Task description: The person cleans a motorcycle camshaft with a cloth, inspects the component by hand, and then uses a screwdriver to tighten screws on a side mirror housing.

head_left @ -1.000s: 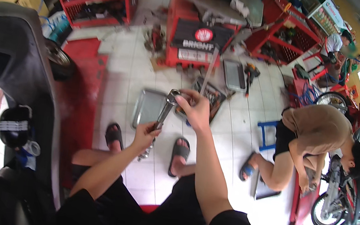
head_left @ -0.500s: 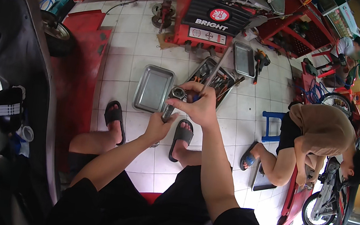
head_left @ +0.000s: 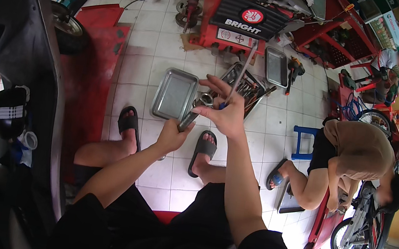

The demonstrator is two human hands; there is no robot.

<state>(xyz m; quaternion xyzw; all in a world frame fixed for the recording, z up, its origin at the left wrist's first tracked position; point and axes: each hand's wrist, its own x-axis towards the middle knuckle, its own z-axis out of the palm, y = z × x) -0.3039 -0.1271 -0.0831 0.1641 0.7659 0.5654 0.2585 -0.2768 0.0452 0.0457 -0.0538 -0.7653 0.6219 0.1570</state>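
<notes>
My left hand (head_left: 173, 135) grips a steel cylindrical part (head_left: 189, 118) from below. My right hand (head_left: 227, 112) is at its upper end, thumb against the open metal top (head_left: 204, 99), holding a long thin tool (head_left: 239, 77) with a blue handle that is mostly hidden in the fingers. The tool's shaft points up and away from me. Just beyond my hands lie a rectangular metal tray (head_left: 175, 94) and a tray of assorted hand tools (head_left: 254, 95); my right hand overlaps the tool tray in the view.
A grey bodywork panel (head_left: 47, 116) and red platform (head_left: 90, 71) flank me on the left. A crouching co-worker (head_left: 357, 147) works beside a motorcycle (head_left: 359, 233) at right, near a blue stool (head_left: 302, 143). Red tool cabinets (head_left: 327, 43) and a drill (head_left: 295, 72) are ahead.
My head view has tilted, showing more floor around the trays. Both hands sit slightly farther right; the steel part has shifted, and my right fingers have lifted at its top.
</notes>
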